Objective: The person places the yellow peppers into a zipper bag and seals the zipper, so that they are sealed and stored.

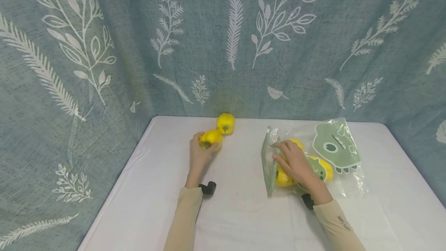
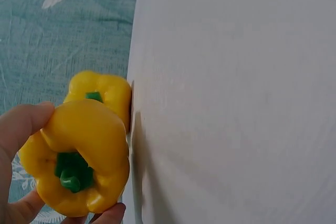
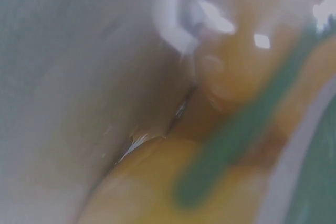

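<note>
My left hand point(image 1: 199, 154) grips a yellow bell pepper point(image 1: 210, 139), its green stem facing the left wrist camera; thumb and fingers are spread round its sides. Just behind it stands another yellow bell pepper point(image 1: 225, 123), also visible beyond the gripped pepper in the left wrist view. At the right, a clear zip bag point(image 1: 352, 183) with a green printed animal lies with its green-edged mouth toward the left. Several yellow peppers point(image 1: 285, 179) are inside it. My right hand point(image 1: 294, 162) holds the bag by its mouth edge. The right wrist view is blurred by close plastic.
A white cloth covers the table point(image 1: 240, 212). A blue-green curtain point(image 1: 209, 42) with white leaf prints hangs along the back and sides. A black wrist camera point(image 1: 209, 188) sits at the left wrist, and another point(image 1: 308, 201) at the right.
</note>
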Tool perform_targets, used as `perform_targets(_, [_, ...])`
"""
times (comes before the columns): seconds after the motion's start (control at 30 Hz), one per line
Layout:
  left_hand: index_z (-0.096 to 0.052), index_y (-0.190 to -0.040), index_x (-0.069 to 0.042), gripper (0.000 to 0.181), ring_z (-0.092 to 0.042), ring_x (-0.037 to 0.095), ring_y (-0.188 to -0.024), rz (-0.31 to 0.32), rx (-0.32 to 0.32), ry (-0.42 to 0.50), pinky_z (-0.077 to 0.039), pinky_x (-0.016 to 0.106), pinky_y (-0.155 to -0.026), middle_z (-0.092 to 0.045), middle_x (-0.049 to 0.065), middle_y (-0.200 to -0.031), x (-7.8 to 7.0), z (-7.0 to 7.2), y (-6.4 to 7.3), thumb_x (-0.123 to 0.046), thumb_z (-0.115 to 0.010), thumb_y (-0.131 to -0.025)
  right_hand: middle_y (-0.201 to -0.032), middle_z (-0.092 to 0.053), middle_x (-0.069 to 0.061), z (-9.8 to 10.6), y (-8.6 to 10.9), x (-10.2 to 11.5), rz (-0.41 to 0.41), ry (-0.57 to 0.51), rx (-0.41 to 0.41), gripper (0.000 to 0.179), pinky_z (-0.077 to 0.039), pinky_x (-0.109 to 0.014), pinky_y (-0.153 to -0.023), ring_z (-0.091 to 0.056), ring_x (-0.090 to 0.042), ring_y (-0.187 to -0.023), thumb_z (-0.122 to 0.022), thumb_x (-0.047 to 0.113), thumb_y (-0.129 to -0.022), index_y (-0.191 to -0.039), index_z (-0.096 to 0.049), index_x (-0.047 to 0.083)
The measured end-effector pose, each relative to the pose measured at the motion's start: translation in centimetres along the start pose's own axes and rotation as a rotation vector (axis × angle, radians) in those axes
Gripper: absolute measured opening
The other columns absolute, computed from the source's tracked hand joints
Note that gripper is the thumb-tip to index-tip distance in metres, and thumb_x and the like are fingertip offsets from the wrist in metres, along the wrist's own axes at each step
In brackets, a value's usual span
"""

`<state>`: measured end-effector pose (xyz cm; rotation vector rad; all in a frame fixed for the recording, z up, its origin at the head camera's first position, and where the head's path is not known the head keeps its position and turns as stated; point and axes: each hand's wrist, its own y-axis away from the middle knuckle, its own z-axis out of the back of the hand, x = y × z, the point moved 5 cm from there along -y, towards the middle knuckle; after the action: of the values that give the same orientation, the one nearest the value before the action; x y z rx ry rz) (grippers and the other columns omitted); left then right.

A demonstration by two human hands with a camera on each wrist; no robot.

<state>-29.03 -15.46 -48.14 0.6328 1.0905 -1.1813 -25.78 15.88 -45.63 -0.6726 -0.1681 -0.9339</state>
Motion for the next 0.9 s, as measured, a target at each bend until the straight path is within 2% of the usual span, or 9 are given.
perform_targets(0.37, [-0.044, -0.127, -0.005, 0.066, -0.044, 0.031, -0.115, -0.035, 0.044, 0.002, -0.037, 0.047, -0.101, -0.048, 0.017, -0.122, -0.7, -1.3, 0.5, -0.021, -0.078, -0.073, -0.108, -0.051, -0.006, -0.1, 0.0, 0.0, -0.014, 0.002, 0.009, 0.031, -0.041, -0.041, -0.082, -0.049, -0.023, -0.099, -0.052, 0.030, -0.095, -0.123, -0.053, 0.016])
perform_targets(0.9, [-0.044, -0.129, -0.003, 0.068, -0.045, 0.031, -0.117, -0.098, 0.110, 0.012, -0.042, 0.047, -0.096, -0.046, 0.018, -0.127, -2.3, -3.1, 1.5, -0.022, -0.078, -0.074, -0.107, -0.052, -0.007, 0.1, 0.1, 0.3, -0.007, -0.005, 0.010, 0.032, -0.041, -0.040, -0.081, -0.049, -0.023, -0.097, -0.053, 0.029, -0.094, -0.122, -0.054, 0.015])
